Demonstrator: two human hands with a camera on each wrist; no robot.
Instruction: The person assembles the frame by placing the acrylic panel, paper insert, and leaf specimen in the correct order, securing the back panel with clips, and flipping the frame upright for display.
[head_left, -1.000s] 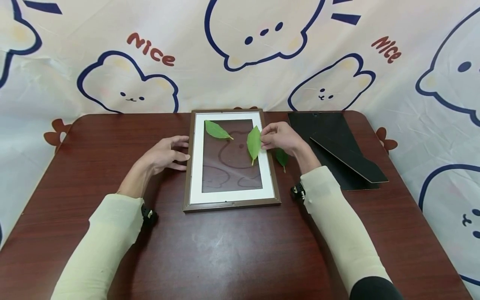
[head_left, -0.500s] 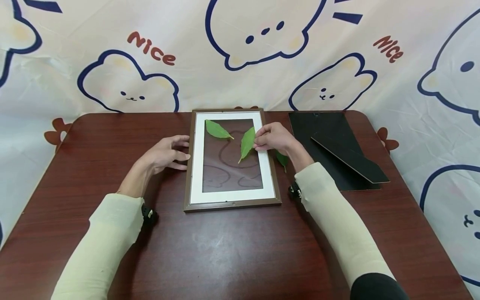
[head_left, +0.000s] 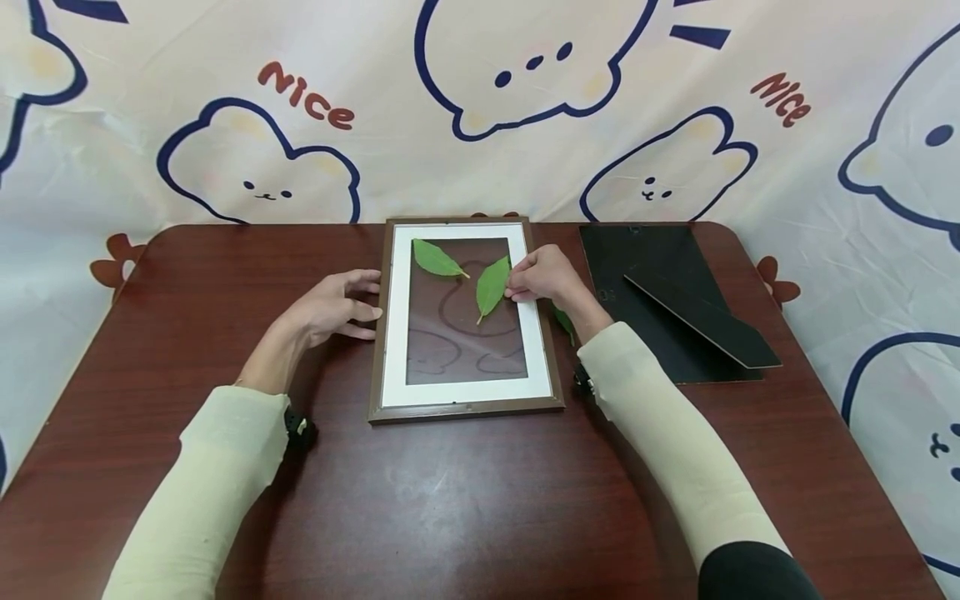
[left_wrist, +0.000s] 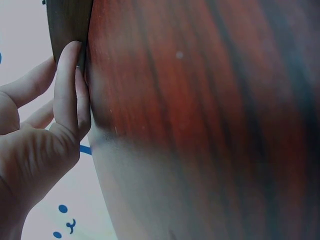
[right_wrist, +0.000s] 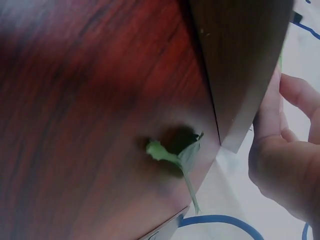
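Observation:
A brown picture frame point(head_left: 467, 409) with a white mat point(head_left: 465, 393) lies flat on the table. One green leaf point(head_left: 437, 258) rests at the upper left of its dark window. My right hand point(head_left: 551, 277) reaches over the frame's right side and pinches the edge of a second leaf point(head_left: 491, 288), whose stem points down. Against the frame's left edge, the extended fingers of my left hand point(head_left: 333, 308) rest lightly; the left wrist view shows them touching the frame's side point(left_wrist: 70, 25). A third leaf point(right_wrist: 187, 157) lies on the table beside the frame, mostly hidden by my right arm in the head view.
To the right lies a black backing board point(head_left: 645, 250) with its stand flap point(head_left: 705, 321) raised at an angle. The dark red-brown table point(head_left: 420, 508) meets a cartoon-printed cloth point(head_left: 465, 175) behind its far edge.
My right hand has moved left with its leaf, which shifted further over the window and tilted, its stem swinging left. The left hand stays at the frame's edge.

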